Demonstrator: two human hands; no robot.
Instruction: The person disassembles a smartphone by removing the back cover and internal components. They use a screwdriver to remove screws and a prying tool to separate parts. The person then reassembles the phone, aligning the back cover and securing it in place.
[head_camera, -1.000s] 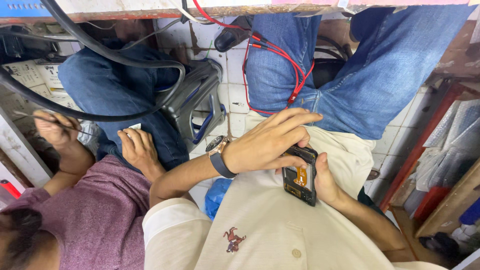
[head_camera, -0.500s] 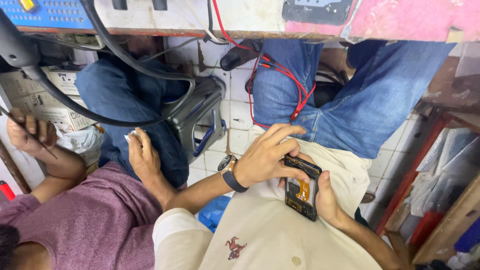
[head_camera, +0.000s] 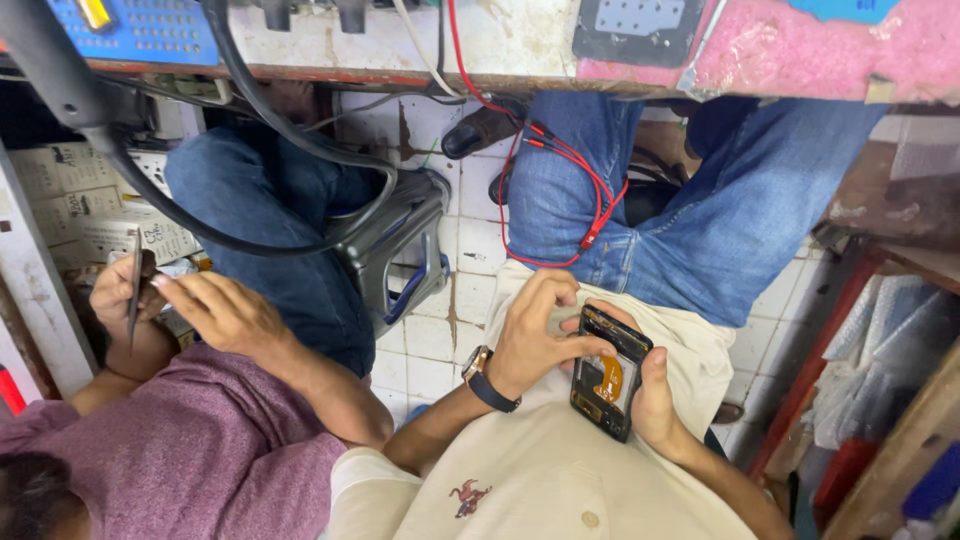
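Opened black smartphone with exposed orange flex cable, back cover already off, reassembly pending: clamped in right hand over the lap, left hand fingertips pinched at its top edge.

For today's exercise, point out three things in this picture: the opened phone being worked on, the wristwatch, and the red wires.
opened phone (head_camera: 606, 382), head view, on its exposed orange inner part.
wristwatch (head_camera: 481, 371), head view, on the dark strap at the left wrist.
red wires (head_camera: 590, 235), head view, on the loop lying over the jeans.
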